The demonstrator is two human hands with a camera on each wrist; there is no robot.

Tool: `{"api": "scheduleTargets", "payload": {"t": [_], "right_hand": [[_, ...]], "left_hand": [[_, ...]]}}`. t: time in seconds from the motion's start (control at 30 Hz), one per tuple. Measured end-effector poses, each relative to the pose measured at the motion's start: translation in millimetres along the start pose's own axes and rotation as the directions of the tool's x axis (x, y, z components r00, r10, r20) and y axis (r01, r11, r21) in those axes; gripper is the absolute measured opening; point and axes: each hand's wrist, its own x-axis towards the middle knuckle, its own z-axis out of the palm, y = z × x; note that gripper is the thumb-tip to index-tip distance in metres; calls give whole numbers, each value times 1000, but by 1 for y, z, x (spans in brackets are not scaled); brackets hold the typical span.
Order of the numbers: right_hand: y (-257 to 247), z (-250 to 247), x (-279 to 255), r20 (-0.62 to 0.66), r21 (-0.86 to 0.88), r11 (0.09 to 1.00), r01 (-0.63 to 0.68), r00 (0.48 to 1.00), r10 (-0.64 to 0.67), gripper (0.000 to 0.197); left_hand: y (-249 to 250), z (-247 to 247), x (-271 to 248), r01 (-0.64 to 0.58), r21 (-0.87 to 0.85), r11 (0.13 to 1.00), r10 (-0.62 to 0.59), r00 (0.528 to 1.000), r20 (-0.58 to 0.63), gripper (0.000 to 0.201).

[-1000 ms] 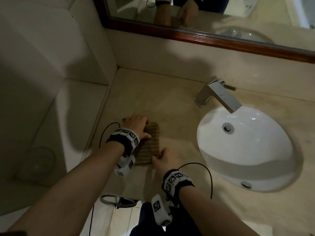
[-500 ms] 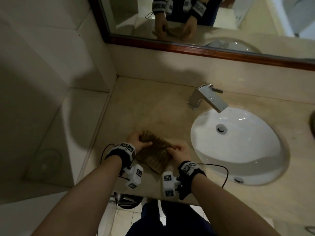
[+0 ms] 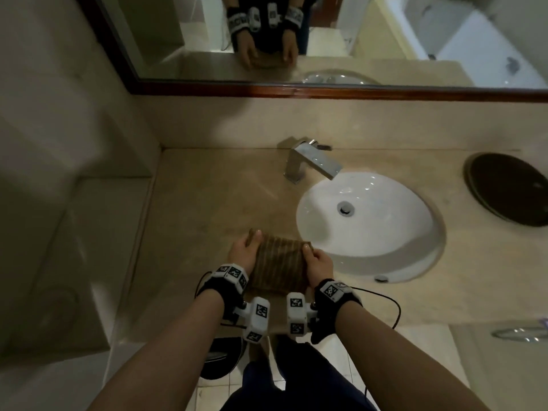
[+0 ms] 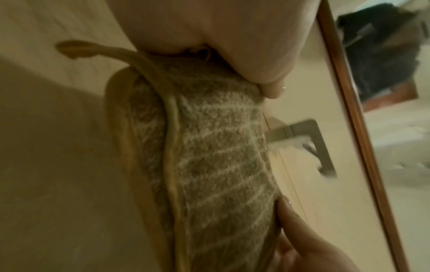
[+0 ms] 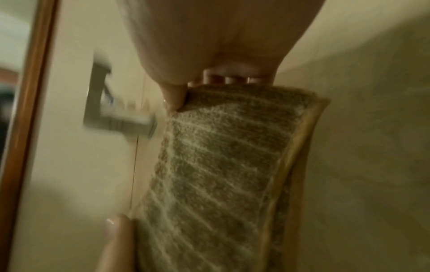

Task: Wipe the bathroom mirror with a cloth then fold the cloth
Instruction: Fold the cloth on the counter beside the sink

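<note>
Fingers [image 3: 255,234] of both hands pinch the folded cloth [image 3: 278,266]; its underside stays hidden.

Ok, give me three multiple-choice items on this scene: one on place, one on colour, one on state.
1. Where is the cloth?
A. in the basin
B. left of the basin
C. on the tap
2. What colour is the basin?
A. white
B. black
C. brown
3. How is the cloth held?
A. left hand only
B. by neither hand
C. between both hands

B: it is over the counter, left of the basin. A: the bowl is white. C: the left hand and right hand grip opposite edges.
</note>
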Motion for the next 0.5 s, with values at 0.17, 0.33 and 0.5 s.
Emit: {"api": "scheduleTargets", "payload": {"t": [0.17, 0.33, 0.5], "right_hand": [[18, -44, -9, 16, 176, 978, -113, 994, 112, 9], [25, -89, -4, -162, 173, 984, 33, 987, -4, 16], [34, -144, -2, -333, 55, 990, 132, 937, -106, 16]], "left_hand": [[6, 36, -14, -103, 113, 988, 104, 995, -5, 46], [19, 83, -21, -177, 160, 971, 169, 984, 59, 43], [40, 144, -42, -250, 156, 956, 237, 967, 94, 38]]}}
